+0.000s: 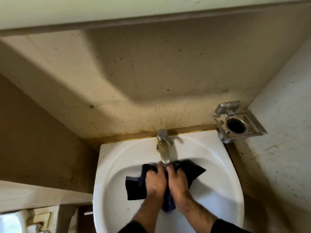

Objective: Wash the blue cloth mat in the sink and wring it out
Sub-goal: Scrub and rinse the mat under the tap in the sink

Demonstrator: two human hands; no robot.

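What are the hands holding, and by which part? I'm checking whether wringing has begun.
Both the left hand and right hand grip the cloth at its bunched middle, under the tap; its two ends hang loose over the sink.

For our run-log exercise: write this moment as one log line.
stage: washing | left hand: grips blue cloth mat | right hand: grips mat | place: over sink, below tap | wringing: cannot tell

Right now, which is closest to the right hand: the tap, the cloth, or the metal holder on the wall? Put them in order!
1. The cloth: gripped in the right hand.
2. The tap: just above, behind the fingers.
3. The metal holder: up on the right wall.
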